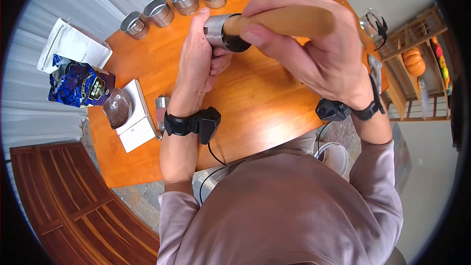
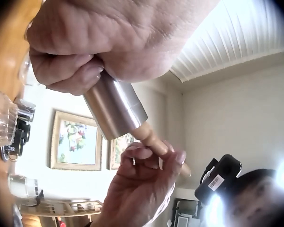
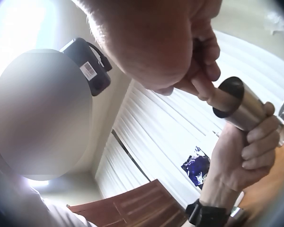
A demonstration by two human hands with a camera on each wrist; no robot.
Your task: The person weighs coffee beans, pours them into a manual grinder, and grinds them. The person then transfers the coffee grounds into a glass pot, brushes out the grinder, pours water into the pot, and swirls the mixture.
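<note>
While gripping the metal cylinder (image 1: pixel 214 32) in curled left hand (image 1: pixel 195 56) and pinching the wooden stick (image 1: pixel 294 19) with right thumb and fingers (image 1: pixel 331 59), hold both steady above the table (image 1: pixel 245 103), toward its far edge. Best to move the stick gently, without striking the rim.

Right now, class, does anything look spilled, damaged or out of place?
Nothing visible looks spilled or damaged. The blue bag looks untidy, its foil top crumpled. The metal cylinder is tilted sideways, unlike the upright metal cups, but the left hand grips it, so that seems deliberate.
</note>
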